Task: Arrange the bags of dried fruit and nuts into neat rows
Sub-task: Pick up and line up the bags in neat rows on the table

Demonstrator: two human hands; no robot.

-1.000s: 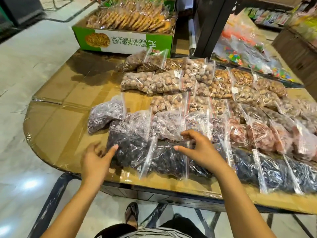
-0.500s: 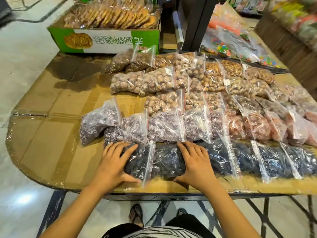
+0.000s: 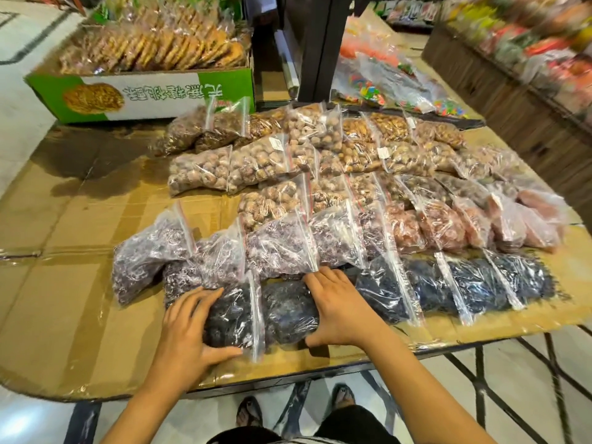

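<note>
Clear zip bags of dried fruit and nuts lie in rows on a cardboard-covered table (image 3: 64, 315). The front row holds dark fruit bags (image 3: 474, 283). My left hand (image 3: 189, 328) grips the left end of the leftmost dark bag (image 3: 230, 315), thumb under its front edge. My right hand (image 3: 339, 310) presses on the right end of the neighbouring dark bag (image 3: 288, 310). Behind lie purple bags (image 3: 282, 248), one purple bag (image 3: 144, 254) jutting left, pink bags (image 3: 474, 225) to the right, and tan nut bags (image 3: 256, 161) farther back.
A green and white box (image 3: 150, 94) of packed biscuits stands at the table's far left. A dark post (image 3: 320, 43) rises behind the rows, with bags of coloured sweets (image 3: 384, 88) beside it. A wooden shelf unit (image 3: 512, 100) stands at right. My feet (image 3: 250, 411) show below the table edge.
Both hands came down from hovering onto the two leftmost dark bags and have closed in on them. The view has shifted slightly.
</note>
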